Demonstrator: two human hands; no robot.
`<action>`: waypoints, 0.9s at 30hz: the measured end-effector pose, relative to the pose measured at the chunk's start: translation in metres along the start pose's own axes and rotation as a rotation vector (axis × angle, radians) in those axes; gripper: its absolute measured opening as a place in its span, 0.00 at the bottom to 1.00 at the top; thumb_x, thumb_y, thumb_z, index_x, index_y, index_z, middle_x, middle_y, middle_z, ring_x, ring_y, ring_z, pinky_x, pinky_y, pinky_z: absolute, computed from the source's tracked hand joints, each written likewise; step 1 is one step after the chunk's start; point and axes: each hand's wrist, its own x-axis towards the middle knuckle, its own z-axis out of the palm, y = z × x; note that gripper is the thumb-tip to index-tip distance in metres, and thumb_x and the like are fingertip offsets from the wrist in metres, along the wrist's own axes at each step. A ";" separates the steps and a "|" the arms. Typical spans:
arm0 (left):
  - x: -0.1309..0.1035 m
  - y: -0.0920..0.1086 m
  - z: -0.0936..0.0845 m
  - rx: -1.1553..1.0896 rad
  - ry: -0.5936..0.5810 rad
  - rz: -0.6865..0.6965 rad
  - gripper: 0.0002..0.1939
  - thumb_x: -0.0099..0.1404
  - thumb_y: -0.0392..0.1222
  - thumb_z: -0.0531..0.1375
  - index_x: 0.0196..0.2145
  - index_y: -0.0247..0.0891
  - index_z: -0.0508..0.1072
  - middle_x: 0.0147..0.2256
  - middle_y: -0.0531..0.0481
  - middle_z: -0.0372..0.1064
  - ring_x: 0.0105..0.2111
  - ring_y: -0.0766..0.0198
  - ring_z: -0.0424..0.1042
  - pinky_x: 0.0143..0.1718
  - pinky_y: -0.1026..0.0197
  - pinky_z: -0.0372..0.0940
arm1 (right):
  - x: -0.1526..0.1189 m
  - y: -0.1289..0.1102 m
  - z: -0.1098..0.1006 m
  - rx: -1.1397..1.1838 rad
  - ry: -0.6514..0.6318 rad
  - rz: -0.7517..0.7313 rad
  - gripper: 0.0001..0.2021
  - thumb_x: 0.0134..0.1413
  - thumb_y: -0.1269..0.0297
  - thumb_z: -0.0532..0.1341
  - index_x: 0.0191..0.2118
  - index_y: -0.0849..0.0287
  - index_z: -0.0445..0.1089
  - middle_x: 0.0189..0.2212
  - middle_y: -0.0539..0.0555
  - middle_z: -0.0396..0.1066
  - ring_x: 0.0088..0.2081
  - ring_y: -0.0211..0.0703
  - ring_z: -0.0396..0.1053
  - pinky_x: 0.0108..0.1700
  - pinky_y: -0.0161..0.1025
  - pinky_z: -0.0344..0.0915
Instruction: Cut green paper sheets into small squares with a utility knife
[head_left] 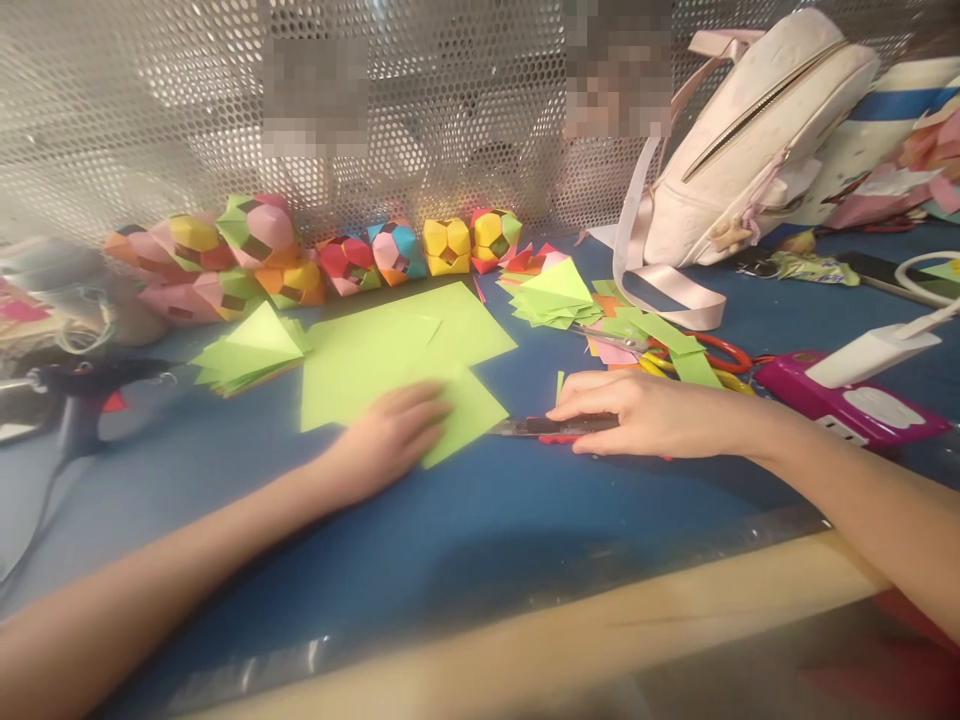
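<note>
My left hand [397, 435], somewhat blurred, lies flat with its fingers over a small light green sheet [472, 410]. That sheet overlaps larger green paper [360, 350] on the blue table. To the right, my right hand [600, 410] has its fingers wrapped round a dark-handled cutter [562, 427], whose blade end points left at the small sheet's corner. Something red lies under the cutter. A stack of folded green paper [259, 345] sits left of the large sheets, and another green stack [551, 295] is beyond my right hand.
Colourful paper balls [345, 262] line the perforated metal screen [450, 120]. Scissors with orange handles [724, 352], a purple power strip [847, 400] and a white backpack [742, 150] are at the right. A dark figure-like object [79, 405] stands at the left.
</note>
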 end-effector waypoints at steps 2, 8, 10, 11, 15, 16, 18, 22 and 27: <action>0.000 0.000 0.000 0.002 -0.004 -0.006 0.21 0.73 0.44 0.44 0.52 0.34 0.71 0.58 0.38 0.64 0.59 0.53 0.62 0.59 0.48 0.61 | 0.000 0.000 0.000 0.007 -0.005 -0.018 0.18 0.56 0.56 0.57 0.49 0.55 0.75 0.41 0.56 0.70 0.42 0.47 0.69 0.46 0.43 0.63; 0.000 0.000 0.000 -0.016 0.004 -0.016 0.21 0.73 0.44 0.45 0.52 0.36 0.71 0.58 0.39 0.64 0.60 0.53 0.62 0.59 0.48 0.61 | 0.000 -0.002 0.002 0.007 0.016 -0.026 0.18 0.57 0.54 0.56 0.48 0.54 0.76 0.38 0.55 0.71 0.39 0.46 0.69 0.43 0.43 0.63; 0.000 0.000 0.001 -0.022 0.008 -0.015 0.20 0.72 0.43 0.45 0.52 0.35 0.71 0.59 0.39 0.64 0.60 0.52 0.62 0.59 0.47 0.61 | 0.001 -0.002 0.004 0.004 0.011 -0.047 0.17 0.57 0.54 0.56 0.47 0.53 0.76 0.37 0.54 0.70 0.38 0.45 0.69 0.41 0.42 0.63; 0.000 0.000 0.001 -0.024 0.006 -0.013 0.21 0.72 0.43 0.45 0.52 0.35 0.71 0.58 0.38 0.64 0.60 0.52 0.62 0.59 0.47 0.61 | 0.001 -0.003 0.004 0.003 0.007 -0.055 0.17 0.58 0.54 0.56 0.47 0.54 0.76 0.37 0.54 0.70 0.38 0.45 0.68 0.41 0.41 0.63; 0.000 0.000 0.001 -0.023 0.000 -0.006 0.21 0.73 0.43 0.44 0.52 0.35 0.71 0.59 0.38 0.63 0.59 0.52 0.62 0.59 0.47 0.61 | 0.002 -0.004 0.007 -0.001 0.004 -0.058 0.18 0.59 0.55 0.55 0.48 0.56 0.75 0.38 0.55 0.69 0.38 0.44 0.68 0.42 0.40 0.63; 0.000 0.000 0.001 -0.020 0.002 -0.006 0.21 0.73 0.43 0.44 0.52 0.35 0.71 0.59 0.38 0.63 0.59 0.52 0.62 0.59 0.47 0.61 | 0.002 -0.005 0.007 0.004 0.010 -0.063 0.17 0.59 0.55 0.55 0.48 0.56 0.75 0.37 0.55 0.69 0.38 0.43 0.68 0.42 0.40 0.63; 0.000 0.000 0.001 -0.016 0.007 -0.008 0.21 0.73 0.43 0.45 0.52 0.35 0.71 0.58 0.38 0.64 0.60 0.52 0.62 0.59 0.47 0.61 | 0.002 -0.007 0.008 0.017 0.022 -0.072 0.17 0.59 0.56 0.56 0.48 0.56 0.75 0.37 0.55 0.70 0.38 0.44 0.69 0.41 0.40 0.64; 0.000 0.000 0.001 -0.011 0.004 0.000 0.21 0.73 0.43 0.44 0.52 0.33 0.71 0.58 0.37 0.63 0.60 0.52 0.62 0.59 0.47 0.61 | 0.001 -0.009 0.009 0.011 0.016 -0.064 0.17 0.60 0.56 0.55 0.48 0.55 0.75 0.37 0.55 0.69 0.38 0.45 0.69 0.41 0.41 0.64; 0.000 0.000 0.001 -0.006 0.006 -0.007 0.21 0.73 0.43 0.45 0.52 0.34 0.71 0.59 0.38 0.63 0.60 0.52 0.62 0.59 0.47 0.61 | 0.001 -0.012 0.011 0.007 0.008 -0.066 0.17 0.60 0.56 0.55 0.47 0.56 0.75 0.37 0.55 0.69 0.37 0.45 0.68 0.40 0.41 0.64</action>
